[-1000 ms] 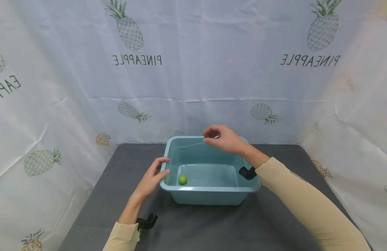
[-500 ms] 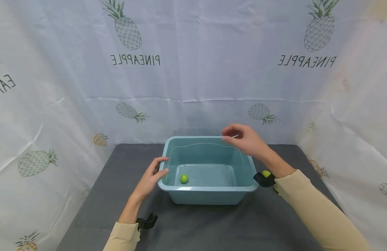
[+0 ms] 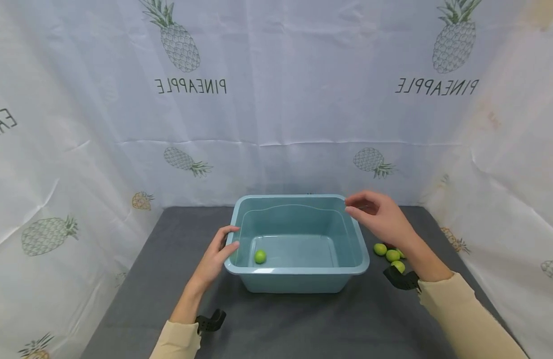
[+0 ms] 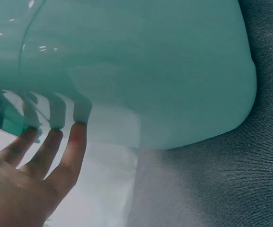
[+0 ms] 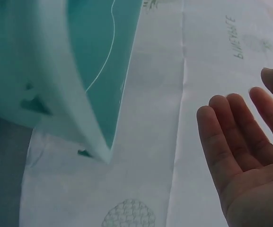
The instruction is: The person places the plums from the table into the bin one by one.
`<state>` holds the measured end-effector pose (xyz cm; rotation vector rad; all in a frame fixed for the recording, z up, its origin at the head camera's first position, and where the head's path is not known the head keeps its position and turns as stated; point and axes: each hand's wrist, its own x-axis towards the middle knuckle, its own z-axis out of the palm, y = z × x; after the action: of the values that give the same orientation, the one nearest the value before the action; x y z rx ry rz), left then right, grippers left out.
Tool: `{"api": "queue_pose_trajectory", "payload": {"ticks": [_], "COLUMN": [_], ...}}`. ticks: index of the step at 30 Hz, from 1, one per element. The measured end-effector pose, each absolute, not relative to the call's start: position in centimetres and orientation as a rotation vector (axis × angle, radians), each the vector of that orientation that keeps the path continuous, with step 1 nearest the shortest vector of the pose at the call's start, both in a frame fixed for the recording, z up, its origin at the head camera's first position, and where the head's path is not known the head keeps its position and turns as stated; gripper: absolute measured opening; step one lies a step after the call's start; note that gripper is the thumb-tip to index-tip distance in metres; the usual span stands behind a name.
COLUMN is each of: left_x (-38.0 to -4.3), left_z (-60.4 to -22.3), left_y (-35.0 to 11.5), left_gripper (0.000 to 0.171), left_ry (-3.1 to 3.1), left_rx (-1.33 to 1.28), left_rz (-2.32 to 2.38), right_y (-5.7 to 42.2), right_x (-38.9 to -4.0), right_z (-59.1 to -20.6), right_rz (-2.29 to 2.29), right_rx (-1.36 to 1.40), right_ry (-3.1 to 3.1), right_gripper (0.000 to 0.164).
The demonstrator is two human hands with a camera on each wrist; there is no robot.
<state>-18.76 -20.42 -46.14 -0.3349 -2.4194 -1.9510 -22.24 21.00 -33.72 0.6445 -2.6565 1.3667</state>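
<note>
A blue-green plastic basin stands on the dark table. Inside it, at the front left, lies one green lime. My left hand grips the basin's left rim, its thumb and index finger over the edge; in the left wrist view, fingertips of the same hand meet the outer wall. Above and beyond the right rim is my right hand, fingers loosely bent. Its palm shows bare in the right wrist view. Several limes lie on the table below it, partly hidden by the forearm.
Dark grey cloth covers the table. White curtains with a pineapple print hang behind and at both sides. A black wrist mount sits on the left wrist and another black mount on the right.
My right hand has moved from over the basin's back rim to the right, beyond its right side, uncovering the limes there. The left hand stays at the rim.
</note>
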Motion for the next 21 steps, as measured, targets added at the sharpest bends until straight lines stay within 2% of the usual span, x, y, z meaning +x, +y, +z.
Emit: {"api": "queue_pose_trajectory", "payload": {"ticks": [7,21], "left_x": [-18.5,-18.6], "left_z": [-46.1,-46.1], "left_y": [-20.7,-20.1], "left_gripper": [0.043,0.040], "left_ry": [-2.428,-2.383], "left_rx": [-0.322,-0.309], "left_rz": [-1.957,-1.952], "right_y": [23.0,26.4], "right_x": [-20.8,-19.3], "right_z": [-35.7,-39.7], "right_rz": [1.329,1.286], "right_rx": [0.625,0.433], "right_ry": [-2.565,-2.550], "right_gripper": [0.022,0.023]}}
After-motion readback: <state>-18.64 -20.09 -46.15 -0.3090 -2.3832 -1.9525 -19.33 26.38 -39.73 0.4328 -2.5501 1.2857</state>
